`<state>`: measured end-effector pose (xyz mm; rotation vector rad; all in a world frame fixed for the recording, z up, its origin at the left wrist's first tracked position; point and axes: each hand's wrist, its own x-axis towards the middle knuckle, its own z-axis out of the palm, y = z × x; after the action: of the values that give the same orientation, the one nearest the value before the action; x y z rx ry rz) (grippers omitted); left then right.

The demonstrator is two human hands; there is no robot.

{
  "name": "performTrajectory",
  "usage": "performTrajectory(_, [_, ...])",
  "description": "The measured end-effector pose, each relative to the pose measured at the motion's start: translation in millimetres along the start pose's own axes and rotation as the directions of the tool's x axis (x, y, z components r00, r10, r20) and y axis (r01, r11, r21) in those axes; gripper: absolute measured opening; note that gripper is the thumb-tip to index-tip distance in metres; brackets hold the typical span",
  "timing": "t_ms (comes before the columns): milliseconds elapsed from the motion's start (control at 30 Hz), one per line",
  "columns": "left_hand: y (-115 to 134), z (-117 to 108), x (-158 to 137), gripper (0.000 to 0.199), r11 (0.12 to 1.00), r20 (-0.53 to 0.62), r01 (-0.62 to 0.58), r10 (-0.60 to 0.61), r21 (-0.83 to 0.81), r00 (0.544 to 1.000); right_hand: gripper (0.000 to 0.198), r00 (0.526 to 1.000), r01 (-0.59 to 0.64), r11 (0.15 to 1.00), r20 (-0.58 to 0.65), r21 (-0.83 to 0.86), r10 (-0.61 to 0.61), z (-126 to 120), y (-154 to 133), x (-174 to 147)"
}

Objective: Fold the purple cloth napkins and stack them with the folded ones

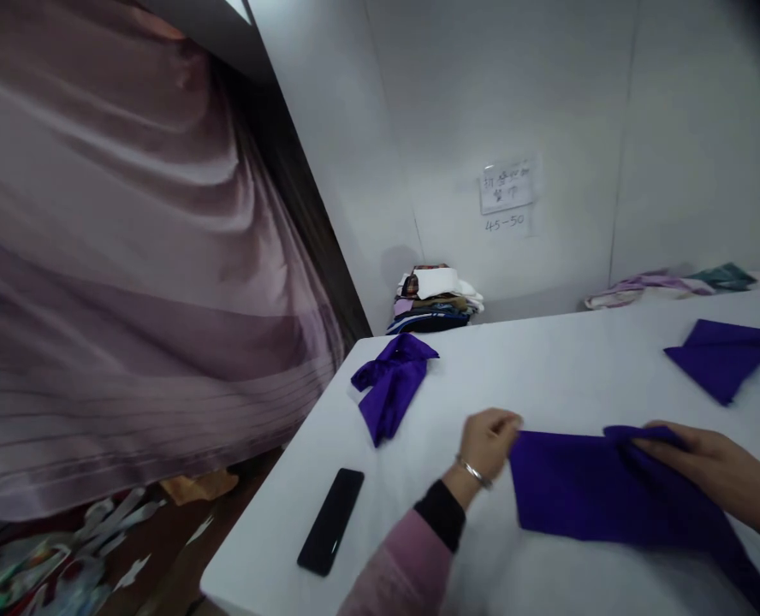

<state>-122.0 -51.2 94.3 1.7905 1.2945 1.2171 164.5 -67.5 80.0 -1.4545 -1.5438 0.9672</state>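
A purple cloth [572, 488] is stretched between my two hands above the white table. My left hand [488, 441], with a silver bracelet at the wrist, pinches its upper left corner. On the right, my right hand [701, 462] grips the cloth's upper edge, thumb and fingers closed over a folded part. The lower right of the cloth trails toward the bottom edge of the view. A crumpled purple cloth [396, 385] lies on the table to the left, and another purple cloth [727, 355] rests at the far right.
A black phone [332, 520] lies near the left edge of the white table [277, 522]. Folded clothes [437, 299] are stacked against the wall, with more fabric [656, 287] at the back right. A pink curtain [129, 257] hangs at left above bags [52, 556] on the floor.
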Motion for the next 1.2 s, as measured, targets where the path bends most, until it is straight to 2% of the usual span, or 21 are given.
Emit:
performTrajectory(33, [14,20,-15,0.021,0.997,0.065,-0.039,0.043,-0.059,0.997,0.021,0.991,-0.060,0.998,0.123,0.037,0.055,4,-16,5])
performTrajectory(100, [35,51,-40,0.024,0.990,0.105,-0.045,0.060,-0.136,0.993,0.026,0.981,-0.034,0.995,0.193,0.094,0.015,14,-43,11])
performTrajectory(200, [48,79,-56,0.045,0.983,0.086,0.048,-0.033,-0.177,0.996,0.029,0.974,0.058,0.987,0.207,0.150,-0.089,33,-64,11])
performTrajectory(267, [46,87,-57,0.040,0.973,0.043,0.129,-0.123,-0.191,0.991,0.029,0.969,0.065,0.984,0.226,0.163,-0.101,44,-65,8])
performTrajectory(333, [42,90,-56,0.026,0.966,-0.011,0.178,-0.183,-0.188,0.983,0.028,0.965,0.069,0.980,0.236,0.186,-0.112,51,-61,7])
performTrajectory(400, [38,90,-56,0.017,0.965,-0.048,0.178,-0.190,-0.191,0.981,0.027,0.964,0.066,0.971,0.237,0.228,-0.121,54,-55,6])
performTrajectory(567, [34,84,-59,0.021,0.961,-0.056,0.137,-0.155,-0.239,0.986,0.027,0.954,-0.004,0.938,0.284,0.346,-0.101,50,-43,-5])
performTrajectory(700, [34,84,-60,0.018,0.965,-0.053,0.103,-0.119,-0.240,0.992,0.027,0.939,-0.020,0.954,0.334,0.300,-0.085,46,-32,-18])
performTrajectory(867, [31,87,-56,0.015,0.969,-0.043,0.067,-0.079,-0.238,0.996,0.022,0.965,-0.023,0.961,0.259,0.275,-0.051,37,-17,-32])
performTrajectory(967, [30,84,-53,0.012,0.986,-0.067,0.004,-0.016,-0.167,0.998,0.017,0.979,-0.024,0.958,0.202,0.285,-0.035,28,-16,-39])
performTrajectory(1067, [30,79,-49,0.008,0.996,-0.128,-0.084,0.080,-0.023,0.988,0.017,0.983,-0.028,0.946,0.181,0.323,-0.033,18,-18,-43])
performTrajectory(1200, [36,73,-39,0.013,0.975,-0.101,-0.198,0.208,0.104,0.973,0.022,0.989,-0.046,0.898,0.146,0.438,-0.020,6,-20,-42])
